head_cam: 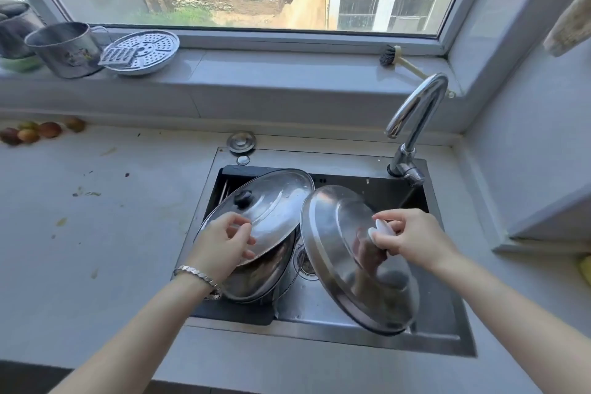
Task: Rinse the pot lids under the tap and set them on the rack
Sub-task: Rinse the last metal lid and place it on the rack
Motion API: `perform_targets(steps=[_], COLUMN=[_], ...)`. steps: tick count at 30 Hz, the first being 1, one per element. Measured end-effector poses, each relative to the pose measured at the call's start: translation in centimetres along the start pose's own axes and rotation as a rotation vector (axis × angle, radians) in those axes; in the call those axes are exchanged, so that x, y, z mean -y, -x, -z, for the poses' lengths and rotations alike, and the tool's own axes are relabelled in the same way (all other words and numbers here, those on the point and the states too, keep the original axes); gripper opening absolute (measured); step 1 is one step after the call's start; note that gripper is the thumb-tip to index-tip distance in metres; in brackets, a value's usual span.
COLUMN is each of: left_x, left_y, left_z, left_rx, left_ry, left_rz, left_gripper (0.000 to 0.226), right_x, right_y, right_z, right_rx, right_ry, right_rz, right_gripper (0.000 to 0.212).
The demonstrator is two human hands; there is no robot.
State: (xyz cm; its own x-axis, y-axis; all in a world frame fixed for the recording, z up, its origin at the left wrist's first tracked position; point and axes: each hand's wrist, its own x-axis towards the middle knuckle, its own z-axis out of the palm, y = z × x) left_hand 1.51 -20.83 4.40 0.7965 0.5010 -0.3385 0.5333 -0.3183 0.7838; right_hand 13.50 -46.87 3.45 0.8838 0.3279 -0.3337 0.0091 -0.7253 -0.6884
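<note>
Two steel pot lids stand in the sink [447, 323]. My right hand [412, 238] grips the white knob of the right lid [335, 249], which is tilted steeply over the right half of the sink. The left lid [278, 205] has a black knob and leans on a steel pot [256, 281] in the sink's left half. My left hand [224, 243] hovers over the left lid's lower edge with its fingers apart, holding nothing. The chrome tap [415, 115] rises at the back right; no water runs from it.
A steel pot [65, 49] and a perforated steamer plate [144, 51] with a grater sit on the windowsill at left. A brush [396, 57] lies on the sill at right. Several small fruits [32, 133] rest on the counter's far left. A sink plug [241, 141] lies behind the sink.
</note>
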Motion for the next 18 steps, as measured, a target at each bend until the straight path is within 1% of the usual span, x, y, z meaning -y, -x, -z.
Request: perform_targets(steps=[3, 6, 8, 10, 13, 17, 18], left_x=[2.0, 4.1, 5.6, 7.2, 9.8, 12.8, 13.4], left_y=[-0.2, -0.7, -1.1, -1.5, -2.0, -2.3, -2.3], left_z=[2.1, 4.4, 5.8, 6.9, 8.2, 9.2, 9.2], left_rx=[-0.030, -0.098, -0.129, -0.129, -0.112, -0.086, -0.076], left_ry=[0.030, 0.061, 0.094, 0.095, 0.078, 0.071, 0.072], left_rz=[0.040, 0.075, 0.114, 0.154, 0.210, 0.271, 0.282], left_gripper=[0.015, 0.018, 0.018, 0.013, 0.011, 0.009, 0.012], right_x=[2.9, 7.8, 11.0, 13.9, 17.3, 19.8, 20.1], right_y=[0.5, 0.7, 0.2, -0.7, -2.1, -3.5, -3.7], right_z=[-0.5, -1.4, -2.6, -4.7, -9.3, -16.5, -18.2], right_rx=[-0.030, -0.093, -0.092, -0.050, 0.065, 0.182, 0.197], right_ry=[-0.009, 0.106, 0.179, 0.273, 0.461, 0.661, 0.727], right_rz=[0.089, 0.256, 0.345, 0.395, 0.413, 0.427, 0.436], right_gripper=[0.030, 0.032, 0.038, 0.044, 0.048, 0.040, 0.037])
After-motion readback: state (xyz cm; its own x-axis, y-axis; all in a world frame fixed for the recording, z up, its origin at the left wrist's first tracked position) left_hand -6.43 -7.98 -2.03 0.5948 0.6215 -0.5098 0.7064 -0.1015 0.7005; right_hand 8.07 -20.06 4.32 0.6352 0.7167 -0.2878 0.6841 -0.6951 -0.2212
